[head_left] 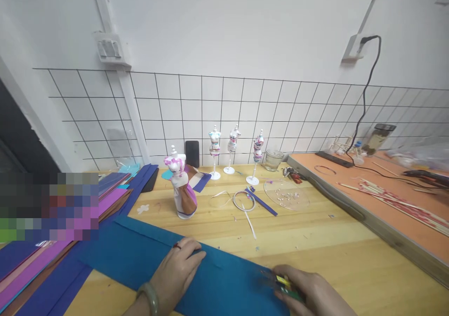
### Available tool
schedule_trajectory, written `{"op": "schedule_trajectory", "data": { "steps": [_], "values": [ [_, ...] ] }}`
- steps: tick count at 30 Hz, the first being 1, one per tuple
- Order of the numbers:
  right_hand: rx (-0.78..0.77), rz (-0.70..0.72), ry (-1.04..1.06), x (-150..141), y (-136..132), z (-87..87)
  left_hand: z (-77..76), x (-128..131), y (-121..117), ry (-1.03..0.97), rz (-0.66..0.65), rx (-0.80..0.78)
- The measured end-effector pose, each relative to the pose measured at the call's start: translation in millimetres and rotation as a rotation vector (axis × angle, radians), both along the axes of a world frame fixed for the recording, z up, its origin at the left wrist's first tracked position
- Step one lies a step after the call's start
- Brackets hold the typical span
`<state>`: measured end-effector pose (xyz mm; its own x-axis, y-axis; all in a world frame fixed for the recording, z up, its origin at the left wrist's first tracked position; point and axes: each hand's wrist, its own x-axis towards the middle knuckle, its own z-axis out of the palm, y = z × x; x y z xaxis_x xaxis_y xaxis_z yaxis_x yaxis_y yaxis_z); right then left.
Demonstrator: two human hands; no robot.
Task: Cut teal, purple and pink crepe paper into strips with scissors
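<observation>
A long dark teal-blue sheet [140, 248] of paper or felt, with a crease along its far side, lies across the wooden table. My left hand [182, 264] rests on its middle, fingers stretched out and pressing it flat; I wear a ring and a bangle. At the sheet's right end my right hand [305, 285] is closed around scissors [286, 285] with green and yellow handles. Their blades point left over the sheet and are smeared by motion, so I cannot tell whether they touch it. Beyond the sheet stands a small dress form [180, 185] wrapped in white, brown and purple.
Several coloured sheets [105, 203] are stacked at the left. Three little dress forms stand at the back near a phone [192, 153] and a glass jar [273, 159]. A tape roll [244, 201] and a clear dish [286, 194] of beads lie mid-table. An orange-topped table [386, 185] adjoins at right.
</observation>
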<state>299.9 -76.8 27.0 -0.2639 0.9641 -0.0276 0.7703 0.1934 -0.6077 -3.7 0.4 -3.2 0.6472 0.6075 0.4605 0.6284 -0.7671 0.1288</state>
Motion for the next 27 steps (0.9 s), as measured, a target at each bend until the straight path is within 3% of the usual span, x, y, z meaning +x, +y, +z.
{"op": "schedule_trajectory", "data": {
  "steps": [8,14,20,23,27],
  "values": [
    [-0.091,0.026,-0.103,-14,54,5.4,-10.0,-3,5,0.192,-0.082,0.126],
    [-0.185,0.136,-0.016,-22,85,6.0,7.0,7,-1,0.240,-0.062,0.163],
    [-0.109,0.128,0.032,-24,81,0.7,29.3,36,3,0.276,-0.044,-0.139],
    [-0.086,0.076,0.005,-24,75,-3.9,22.3,46,8,0.280,-0.103,-0.151],
    [-0.077,0.040,-0.036,-26,72,-5.1,8.1,49,11,0.275,-0.137,-0.031]
  ]
}}
